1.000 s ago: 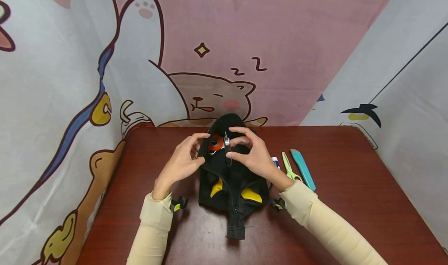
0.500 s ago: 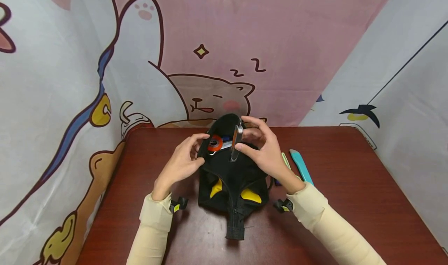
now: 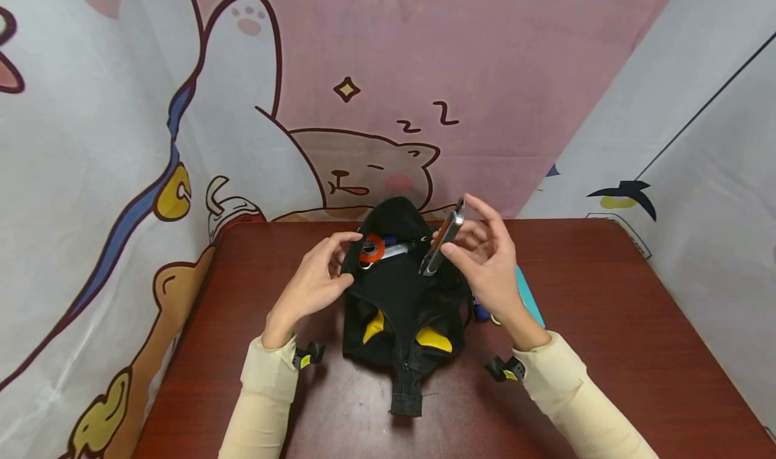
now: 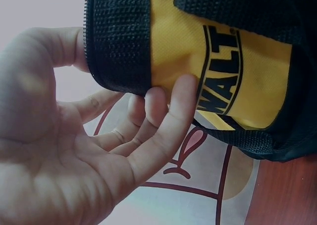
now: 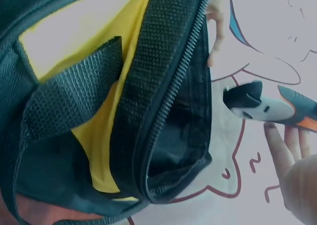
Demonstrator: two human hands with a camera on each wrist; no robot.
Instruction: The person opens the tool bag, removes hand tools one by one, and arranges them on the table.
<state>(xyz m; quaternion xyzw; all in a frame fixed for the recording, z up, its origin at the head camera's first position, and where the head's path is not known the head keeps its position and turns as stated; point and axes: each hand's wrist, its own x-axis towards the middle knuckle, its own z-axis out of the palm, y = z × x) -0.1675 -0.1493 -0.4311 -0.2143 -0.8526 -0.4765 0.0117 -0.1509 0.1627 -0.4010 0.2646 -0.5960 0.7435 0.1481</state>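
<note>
A black and yellow tool bag (image 3: 388, 284) stands unzipped on the table, its opening facing up. My left hand (image 3: 309, 284) grips the left rim of the bag, fingers on the yellow outer side (image 4: 173, 46) in the left wrist view. Up and to the right of the opening, my right hand (image 3: 494, 263) pinches a grey, black and orange tool that looks like a utility knife (image 3: 444, 240). The right wrist view shows this knife (image 5: 265, 110) apart from the bag's zipped rim. Inside the bag lie an orange ring-shaped item (image 3: 372, 249) and a silver tool (image 3: 395, 250).
To the right of the bag, partly behind my right hand, lie a teal cutter (image 3: 529, 298) and a small blue item (image 3: 481, 311). The brown table (image 3: 618, 324) ends at a cartoon-printed cloth (image 3: 485, 75) at the back.
My right hand has carried the utility knife up and to the right, away from the bag's opening. The silver tool inside shows more now. My left hand stays on the rim.
</note>
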